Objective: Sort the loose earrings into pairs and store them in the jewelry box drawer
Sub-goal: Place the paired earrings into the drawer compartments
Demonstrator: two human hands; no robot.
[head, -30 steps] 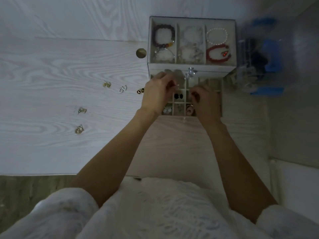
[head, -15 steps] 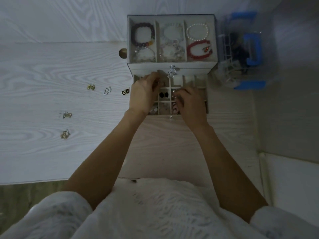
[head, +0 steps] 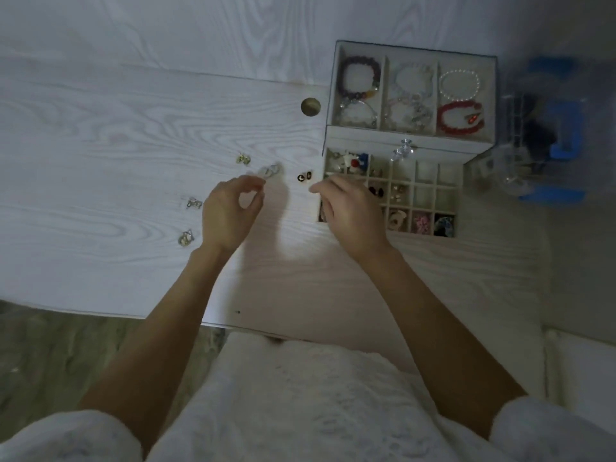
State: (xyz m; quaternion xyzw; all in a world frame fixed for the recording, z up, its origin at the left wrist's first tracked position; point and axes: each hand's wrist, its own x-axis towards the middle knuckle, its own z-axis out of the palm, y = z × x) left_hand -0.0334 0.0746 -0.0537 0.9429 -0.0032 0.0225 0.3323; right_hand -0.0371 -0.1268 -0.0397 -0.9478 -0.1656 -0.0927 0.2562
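The jewelry box (head: 366,137) stands at the back right of the white table, and its gridded drawer (head: 424,172) is pulled out toward me. Several small earring pairs lie on the table to its left: black studs (head: 304,176), a clear silver pair (head: 270,170), a gold-green pair (head: 243,159), a silver pair (head: 194,203) and a gold pair (head: 186,237). My left hand (head: 230,213) hovers just below the clear silver pair, thumb and forefinger curved apart, holding nothing. My right hand (head: 350,208) is over the drawer's left edge, fingers pointing at the black studs, empty.
Bracelets (head: 460,118) fill the box's top tray. Several drawer cells hold earrings. A round brass disc (head: 310,106) sits left of the box. A clear organizer with blue parts (head: 550,138) stands to the right. The table's front edge (head: 100,313) runs near my lap.
Both hands have come out of the drawer and moved left over the table toward the loose earrings. The view has shifted, so the box sits further right.
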